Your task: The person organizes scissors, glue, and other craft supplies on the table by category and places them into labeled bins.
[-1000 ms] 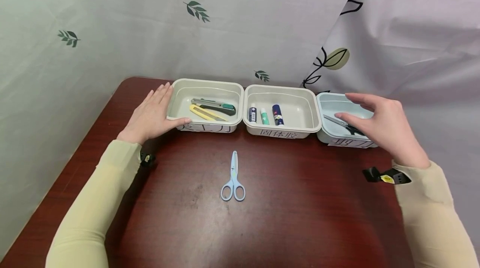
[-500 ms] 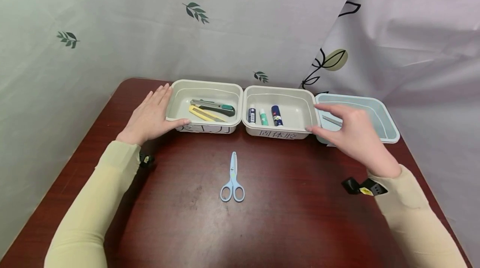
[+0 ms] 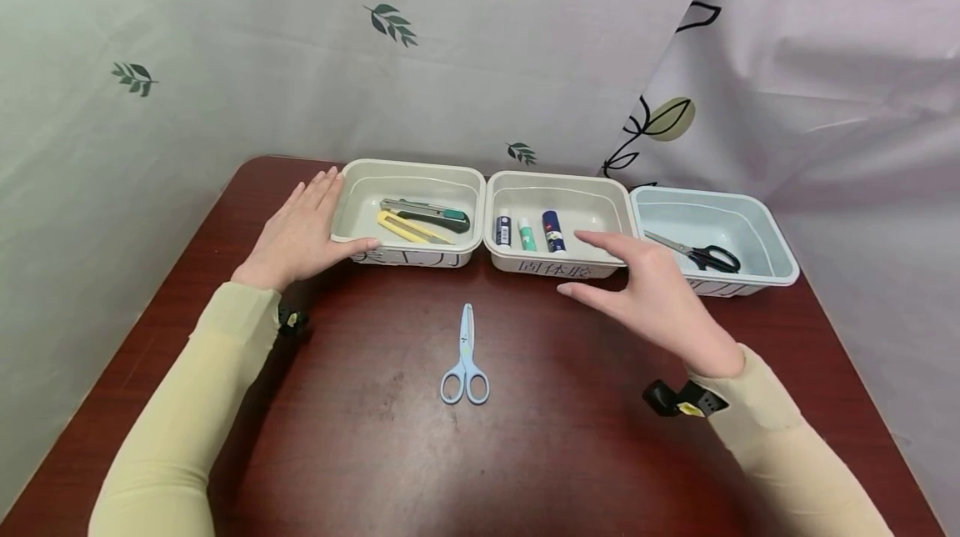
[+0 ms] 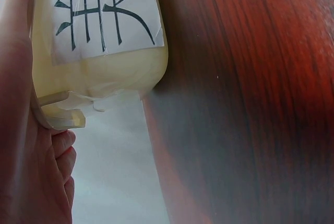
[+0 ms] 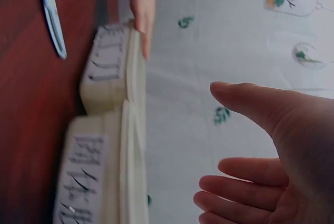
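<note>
My left hand (image 3: 300, 228) rests against the left end of a cream bin (image 3: 412, 168), fingers straight and thumb along its front rim. Inside that bin lie utility knives, a yellow one (image 3: 405, 227) among them. My right hand (image 3: 656, 295) holds nothing, thumb and fingers apart, and overlaps the front right corner of the middle cream bin (image 3: 566, 180) in the head view. Glue sticks, including a dark blue one (image 3: 553, 233), are in the middle bin. Light blue scissors (image 3: 466, 358) lie on the table, blades pointing away from me.
At the right end of the row stands a light blue bin (image 3: 776, 249) with black-handled scissors (image 3: 712, 258) in it. Paper labels with writing are stuck on the bin fronts. A patterned curtain (image 3: 480, 53) hangs behind the dark wooden table (image 3: 360, 454).
My right hand has moved left from over the light blue bin to the middle bin's front right corner, uncovering the black-handled scissors. The left hand has stayed in place.
</note>
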A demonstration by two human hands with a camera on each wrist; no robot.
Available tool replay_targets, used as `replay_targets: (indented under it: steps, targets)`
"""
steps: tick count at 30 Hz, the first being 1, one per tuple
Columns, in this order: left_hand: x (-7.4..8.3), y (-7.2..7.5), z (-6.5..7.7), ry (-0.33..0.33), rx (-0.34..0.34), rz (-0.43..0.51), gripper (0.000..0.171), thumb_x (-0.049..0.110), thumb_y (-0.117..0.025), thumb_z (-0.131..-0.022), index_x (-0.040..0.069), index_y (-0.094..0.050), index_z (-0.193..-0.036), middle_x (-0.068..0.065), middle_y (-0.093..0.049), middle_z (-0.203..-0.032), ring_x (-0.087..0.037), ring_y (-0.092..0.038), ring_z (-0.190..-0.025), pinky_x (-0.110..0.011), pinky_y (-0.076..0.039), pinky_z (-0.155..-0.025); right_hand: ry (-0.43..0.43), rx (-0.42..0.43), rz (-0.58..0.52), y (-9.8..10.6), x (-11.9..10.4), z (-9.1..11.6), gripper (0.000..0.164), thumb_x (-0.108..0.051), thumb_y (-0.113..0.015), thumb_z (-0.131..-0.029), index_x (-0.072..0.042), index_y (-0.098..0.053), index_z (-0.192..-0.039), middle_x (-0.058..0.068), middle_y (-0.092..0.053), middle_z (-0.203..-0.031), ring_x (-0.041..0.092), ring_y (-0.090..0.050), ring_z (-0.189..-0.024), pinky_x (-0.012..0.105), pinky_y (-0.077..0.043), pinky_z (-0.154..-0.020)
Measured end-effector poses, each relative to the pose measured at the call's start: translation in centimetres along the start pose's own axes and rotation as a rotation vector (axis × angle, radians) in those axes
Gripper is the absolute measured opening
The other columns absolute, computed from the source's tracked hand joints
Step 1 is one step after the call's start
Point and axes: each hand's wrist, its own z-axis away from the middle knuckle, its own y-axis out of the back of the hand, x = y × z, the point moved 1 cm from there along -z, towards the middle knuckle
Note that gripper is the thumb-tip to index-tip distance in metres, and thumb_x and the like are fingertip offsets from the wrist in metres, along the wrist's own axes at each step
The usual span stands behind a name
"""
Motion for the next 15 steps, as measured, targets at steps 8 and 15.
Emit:
replay_targets:
  steps: [8, 15]
  targets:
    - [0.0, 0.0, 0.0, 0.005, -0.005, 0.006, 0.116, 0.074, -0.058, -0.088, -0.005, -0.013, -0.161, -0.024, -0.014, -0.166, -0.034, -0.011, -0.154, -0.045, -0.003, -0.124, 0.022, -0.11, -0.066, -3.2, -1.3, 0.6, 0.071, -0.043, -0.086, -0.082, -0.006, -0.063, -0.139, 0.004, -0.065, -0.133, 0.019, -0.058, -0.126, 0.041, -0.047, -0.106]
    - [0.0, 0.1, 0.0, 0.005, -0.006, 0.009, 0.116, 0.074, -0.059, -0.089, -0.004, -0.013, -0.161, -0.024, -0.013, -0.166, -0.035, -0.011, -0.153, -0.044, -0.001, -0.124, 0.022, -0.207, -0.106, -6.3, -2.0, 1.5, 0.074, -0.045, -0.086, -0.082, -0.006, -0.061, -0.14, 0.003, -0.064, -0.136, 0.016, -0.059, -0.124, 0.037, -0.048, -0.104]
